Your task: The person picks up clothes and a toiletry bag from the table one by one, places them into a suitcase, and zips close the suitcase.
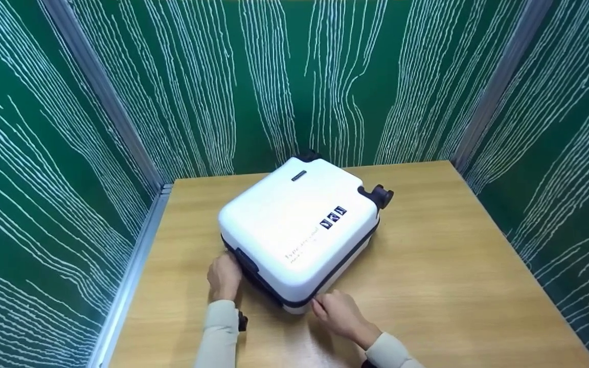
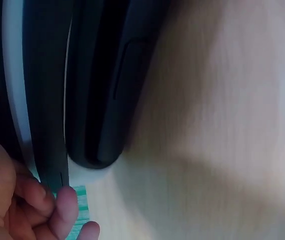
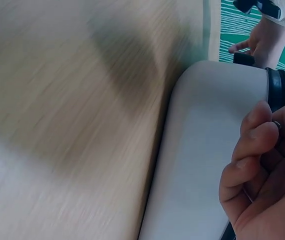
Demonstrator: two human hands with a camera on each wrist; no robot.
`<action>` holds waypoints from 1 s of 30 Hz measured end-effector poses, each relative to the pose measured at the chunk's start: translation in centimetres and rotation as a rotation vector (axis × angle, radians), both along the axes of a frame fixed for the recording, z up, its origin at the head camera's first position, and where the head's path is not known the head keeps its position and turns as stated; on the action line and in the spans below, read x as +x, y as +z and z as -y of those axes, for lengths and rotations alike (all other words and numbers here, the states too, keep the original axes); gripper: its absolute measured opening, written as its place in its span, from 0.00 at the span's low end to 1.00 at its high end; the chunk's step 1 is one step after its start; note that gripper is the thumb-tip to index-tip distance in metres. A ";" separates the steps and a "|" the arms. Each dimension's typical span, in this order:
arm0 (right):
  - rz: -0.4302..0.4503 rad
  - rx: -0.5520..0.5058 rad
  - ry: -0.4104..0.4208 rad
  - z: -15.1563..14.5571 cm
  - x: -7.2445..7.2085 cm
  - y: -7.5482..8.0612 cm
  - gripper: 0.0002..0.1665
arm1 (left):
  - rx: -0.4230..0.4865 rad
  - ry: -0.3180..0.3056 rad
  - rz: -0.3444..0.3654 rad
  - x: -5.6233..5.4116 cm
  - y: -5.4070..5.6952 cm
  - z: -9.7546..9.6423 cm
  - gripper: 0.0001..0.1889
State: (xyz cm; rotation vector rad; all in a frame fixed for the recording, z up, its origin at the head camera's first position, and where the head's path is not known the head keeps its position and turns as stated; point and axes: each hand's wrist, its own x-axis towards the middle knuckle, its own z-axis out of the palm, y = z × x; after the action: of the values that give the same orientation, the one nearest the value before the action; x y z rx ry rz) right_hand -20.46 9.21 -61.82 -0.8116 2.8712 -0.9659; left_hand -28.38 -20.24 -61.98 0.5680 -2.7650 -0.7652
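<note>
A white hard-shell suitcase (image 1: 269,214) lies flat and turned at an angle on the wooden table. My left hand (image 1: 225,277) is at its left corner beside the black side handle (image 1: 246,259). Close up in the left wrist view, that hand's curled thumb and finger pinch the suitcase's edge at a dark band (image 2: 47,110). At the near corner, my right hand (image 1: 341,313) has its fingers curled by the zipper seam (image 1: 299,303). It pinches a small metal zipper pull (image 3: 276,124), mostly hidden by the fingers.
Black wheels (image 1: 379,196) stick out from the suitcase's far end. The wooden table (image 1: 453,286) reaches to green walls (image 1: 345,87) with white wavy lines, joined by metal posts (image 1: 105,87). A dark strap device (image 1: 243,321) sits on the left wrist.
</note>
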 end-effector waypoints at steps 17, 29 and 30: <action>-0.017 0.017 -0.071 2.0 -0.2 0.5 0.28 | -0.055 -0.050 -0.079 4.6 -0.6 -4.7 0.14; 0.229 -0.004 0.169 -0.6 -2.6 2.7 0.17 | -0.134 -0.046 0.017 4.7 -0.7 -4.8 0.15; 0.240 -0.018 0.181 -1.3 -3.0 3.2 0.15 | -0.145 -0.051 0.018 4.8 -0.7 -4.7 0.16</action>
State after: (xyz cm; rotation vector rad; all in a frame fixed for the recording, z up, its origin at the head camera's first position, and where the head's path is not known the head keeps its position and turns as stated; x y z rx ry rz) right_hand -23.43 10.53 -58.57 -0.8723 2.5427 -0.9941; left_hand -23.61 -15.50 -62.73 0.4798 -2.8314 -0.5662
